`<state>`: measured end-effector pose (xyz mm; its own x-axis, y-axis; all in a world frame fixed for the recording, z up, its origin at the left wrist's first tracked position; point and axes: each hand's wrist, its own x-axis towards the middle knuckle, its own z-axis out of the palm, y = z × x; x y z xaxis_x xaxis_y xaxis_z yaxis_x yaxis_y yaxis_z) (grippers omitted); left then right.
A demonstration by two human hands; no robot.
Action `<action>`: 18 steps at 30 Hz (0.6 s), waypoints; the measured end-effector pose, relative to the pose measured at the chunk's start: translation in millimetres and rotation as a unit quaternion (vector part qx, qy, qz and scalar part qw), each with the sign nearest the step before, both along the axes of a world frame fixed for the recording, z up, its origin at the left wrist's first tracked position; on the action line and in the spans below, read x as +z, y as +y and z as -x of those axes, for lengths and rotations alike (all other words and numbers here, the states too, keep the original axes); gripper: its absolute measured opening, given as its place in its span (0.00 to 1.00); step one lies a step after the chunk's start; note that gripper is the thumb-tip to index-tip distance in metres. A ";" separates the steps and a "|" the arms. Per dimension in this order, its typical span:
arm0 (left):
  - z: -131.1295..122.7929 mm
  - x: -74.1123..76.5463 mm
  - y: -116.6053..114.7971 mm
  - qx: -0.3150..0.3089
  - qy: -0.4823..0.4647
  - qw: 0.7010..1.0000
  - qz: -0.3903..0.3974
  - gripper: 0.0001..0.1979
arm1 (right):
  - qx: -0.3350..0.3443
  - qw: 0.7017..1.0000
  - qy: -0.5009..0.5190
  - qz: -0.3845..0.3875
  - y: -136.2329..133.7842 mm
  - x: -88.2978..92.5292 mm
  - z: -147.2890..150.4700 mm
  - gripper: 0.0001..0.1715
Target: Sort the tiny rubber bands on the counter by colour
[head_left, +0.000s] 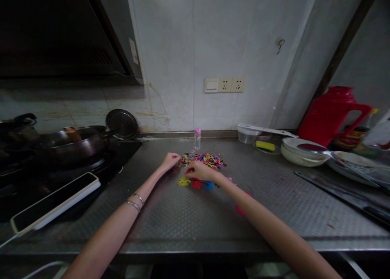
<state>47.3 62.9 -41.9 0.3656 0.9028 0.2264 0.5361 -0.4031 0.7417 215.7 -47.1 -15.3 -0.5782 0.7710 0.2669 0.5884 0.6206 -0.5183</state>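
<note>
A mixed pile of small colourful bands (210,160), apparently rubber bands, lies mid-counter. My left hand (170,161) is at the pile's left edge, its thumb and fingers pinched together; whatever they hold is too small to make out. In front of the pile, my right hand (199,171) hovers over the sorted heaps with its fingertips drawn together, their contents hidden. Just below it are a yellow heap (183,182), a red heap (196,184) and a blue heap (209,185). A small clear bottle with a pink cap (197,139) stands behind the pile.
To the left are a stove with a frying pan (76,143) and a phone (57,202) on a cable. On the right stand a plastic tub (245,135), a yellow sponge (265,145), stacked bowls (300,155), a knife (335,193) and a red thermos (329,116).
</note>
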 end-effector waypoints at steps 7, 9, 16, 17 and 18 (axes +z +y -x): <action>8.8 -0.4 5.4 -0.051 0.039 0.998 -0.010 0.14 | -0.028 0.999 0.023 -0.016 -5.1 -1.9 -3.5 0.19; 11.7 3.4 4.6 -0.064 0.069 0.995 -0.027 0.14 | -0.059 0.997 0.043 -0.022 -2.5 1.2 -14.6 0.19; 13.4 21.4 -9.3 -0.099 0.161 0.982 -0.022 0.11 | -0.231 0.966 0.098 -0.068 13.4 4.4 -79.7 0.18; 13.0 22.1 -10.5 -0.103 0.168 0.980 -0.020 0.11 | -0.250 0.961 0.100 -0.069 14.8 2.0 -89.0 0.18; 12.8 22.3 -11.2 -0.104 0.173 0.979 -0.018 0.10 | -0.271 0.954 0.103 -0.069 15.8 -0.8 -97.4 0.18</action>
